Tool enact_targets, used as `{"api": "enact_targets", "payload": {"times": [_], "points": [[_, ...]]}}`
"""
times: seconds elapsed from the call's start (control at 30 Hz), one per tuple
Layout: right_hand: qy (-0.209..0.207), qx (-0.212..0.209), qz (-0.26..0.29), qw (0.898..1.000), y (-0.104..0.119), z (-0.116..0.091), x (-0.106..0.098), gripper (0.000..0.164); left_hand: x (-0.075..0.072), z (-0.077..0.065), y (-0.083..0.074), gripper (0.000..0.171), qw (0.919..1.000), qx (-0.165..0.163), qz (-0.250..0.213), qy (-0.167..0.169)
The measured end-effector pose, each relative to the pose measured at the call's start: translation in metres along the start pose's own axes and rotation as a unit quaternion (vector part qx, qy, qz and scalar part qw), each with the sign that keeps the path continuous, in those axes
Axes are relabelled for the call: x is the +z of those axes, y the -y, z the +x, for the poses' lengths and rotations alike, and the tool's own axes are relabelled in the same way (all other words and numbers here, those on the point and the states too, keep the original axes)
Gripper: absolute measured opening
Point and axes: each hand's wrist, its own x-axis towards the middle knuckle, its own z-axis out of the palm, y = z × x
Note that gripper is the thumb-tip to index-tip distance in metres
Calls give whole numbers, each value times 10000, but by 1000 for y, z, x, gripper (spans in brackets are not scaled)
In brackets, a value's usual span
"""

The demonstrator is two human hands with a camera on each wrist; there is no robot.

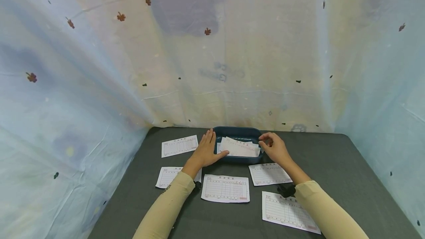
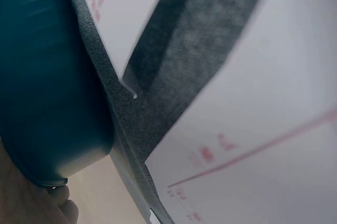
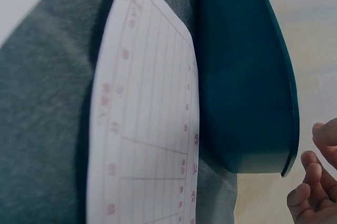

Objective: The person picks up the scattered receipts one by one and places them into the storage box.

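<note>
A dark teal plastic bin [image 1: 237, 160] stands at the far side of the table with several printed paper slips [image 1: 239, 146] heaped in it. My left hand [image 1: 204, 151] lies at the bin's left end, fingers straight and thumb stretched toward the front rim. In the left wrist view, its fingertips [image 2: 60, 195] show just past the bin's edge. My right hand [image 1: 273, 147] is at the right end of the bin, fingers loosely bent, thumb and index apart. The right wrist view shows those fingers [image 3: 310, 182] beside the rim with nothing between them.
Several printed forms lie on the dark grey table [image 1: 212, 220]: one left of the bin [image 1: 179, 146], one under the left forearm [image 1: 167, 177], one front centre [image 1: 225, 188], one right of centre [image 1: 269, 174], one under the right wrist [image 1: 287, 211]. A patterned curtain [image 1: 232, 65] hangs behind.
</note>
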Motion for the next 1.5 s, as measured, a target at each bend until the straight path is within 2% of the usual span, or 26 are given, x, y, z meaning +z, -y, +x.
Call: {"api": "enact_targets", "payload": {"times": [0.23,0.47,1.03,1.5], "points": [[-94,20,54,9999,-6,-14,-7,15,0,-2,0,116,10000,-20,-24,30],[-121,76,-155,9998,-18,-26,-19,15,1,-1,1,116,10000,-27,27,13],[516,402,-666,9956,-48,-55,-45,28,0,-2,-1,116,10000,-32,22,-5],[731,451,-950,9918,-64,-61,-53,33,0,1,-1,115,10000,-40,5,-75]]}}
